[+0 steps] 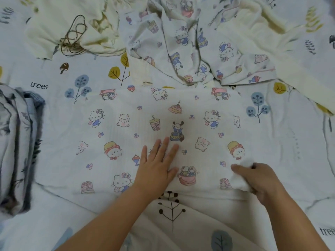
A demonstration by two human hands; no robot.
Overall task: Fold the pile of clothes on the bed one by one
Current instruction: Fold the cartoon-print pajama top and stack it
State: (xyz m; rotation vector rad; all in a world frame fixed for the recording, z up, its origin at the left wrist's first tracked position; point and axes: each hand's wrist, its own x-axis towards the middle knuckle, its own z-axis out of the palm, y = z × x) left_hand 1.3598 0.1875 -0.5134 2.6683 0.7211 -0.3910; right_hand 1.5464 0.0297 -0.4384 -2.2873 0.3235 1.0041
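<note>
You are working over a bed (45,124) whose sheet is printed with trees, leaves and mushrooms; it is filling the whole view, so nothing of the room beyond it is showing. At your left edge a folded quilt (16,142) in grey-blue is lying in layers. Across the far side the unfolded pile (190,42) is waiting: a crumpled cartoon-print piece in the middle, with cream garments (72,24) on either side, one carrying a tangled brown cord (74,36).

Nearest you, the cartoon-print garment (163,115) is lying spread flat on the sheet, and this appears to be the piece you are folding. Your left hand (157,163) is pressing flat on its middle, fingers straight and spread. Your right hand (261,178) is pinching the near right corner, with a little cloth bunched between thumb and fingers.

The risks from here, as I judge them: if you are pulling that corner across while your left palm is easing off, the thin fabric could drag and wrinkle under the fold. The garment's far edge is lying close to the crumpled pile, so a wide fold could catch it. The sheet's busy print is also making the garment's pale edges hard to line up.
</note>
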